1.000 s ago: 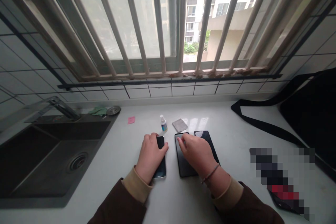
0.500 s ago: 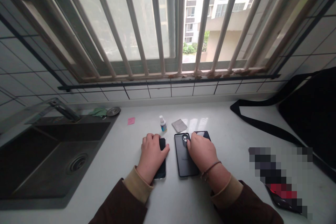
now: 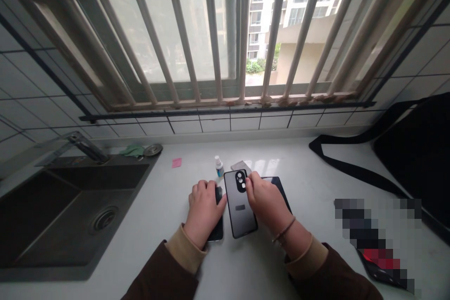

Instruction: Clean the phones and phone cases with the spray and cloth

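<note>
My right hand (image 3: 269,199) pinches the upper right edge of a phone case (image 3: 242,220). The case has a grey back, a black rim and camera holes that show white, and it is tilted up off the counter. Over a dark phone (image 3: 217,233) lying flat rests my left hand (image 3: 204,204), its fingers and thumb curled round the sides and hiding much of it. Behind my right hand another dark, glossy phone (image 3: 279,183) lies partly covered. Just beyond the case stand a small white spray bottle (image 3: 219,167) and a flat grey cloth or packet (image 3: 241,165), partly hidden.
A dark sink (image 3: 77,225) with a faucet (image 3: 87,147) is at left. A pink note (image 3: 176,163) lies on the white counter (image 3: 197,150). At right are a black bag (image 3: 418,136) with its strap (image 3: 355,164) and a blurred-out object (image 3: 376,243). A barred window rises behind.
My right hand has lifted the phone case off the counter and moved it left and tilted it, uncovering more of the phone behind. My left hand has stayed on its phone.
</note>
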Tool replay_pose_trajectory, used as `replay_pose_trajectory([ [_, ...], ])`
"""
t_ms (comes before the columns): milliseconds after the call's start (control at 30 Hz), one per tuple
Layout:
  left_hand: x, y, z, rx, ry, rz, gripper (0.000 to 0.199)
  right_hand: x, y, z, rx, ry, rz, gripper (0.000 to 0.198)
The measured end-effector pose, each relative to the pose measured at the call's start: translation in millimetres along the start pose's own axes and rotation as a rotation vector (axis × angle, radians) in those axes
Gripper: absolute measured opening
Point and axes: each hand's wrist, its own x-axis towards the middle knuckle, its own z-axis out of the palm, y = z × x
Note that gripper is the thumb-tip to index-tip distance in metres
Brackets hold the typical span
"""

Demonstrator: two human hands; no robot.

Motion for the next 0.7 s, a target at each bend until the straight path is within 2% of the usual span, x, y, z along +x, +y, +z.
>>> replay_pose_trajectory([
  [100, 2, 0, -10, -0.215, 0.089, 0.034, 0.022, -3, -2, -4, 0.251, 0.04, -0.053, 0.024],
  [167, 2, 1, -18, -0.526, 0.115, 0.086, 0.034, -5, -3, -7, 0.413, 0.052, -0.083, 0.026],
  [233, -1, 3, -23, -0.939, 0.024, 0.101, 0.05, -7, -5, -9, 0.52, 0.043, -0.119, 0.027],
  [300, -5, 6, -25, -1.326, -0.133, 0.102, 0.07, -10, -7, -10, 0.582, 0.019, -0.166, 0.026],
  [367, -9, 8, -25, -1.554, -0.269, 0.124, 0.086, -11, -9, -10, 0.639, -0.017, -0.225, 0.024],
  [433, -11, 8, -25, -1.613, -0.352, 0.149, 0.094, -12, -10, -9, 0.692, -0.058, -0.273, 0.023],
  [533, -8, 6, -29, -1.584, -0.419, 0.18, 0.097, -12, -11, -6, 0.726, -0.1, -0.294, 0.024],
  [700, -4, 7, -38, -1.548, -0.428, 0.262, 0.092, -12, -12, -5, 0.723, -0.099, -0.287, 0.022],
])
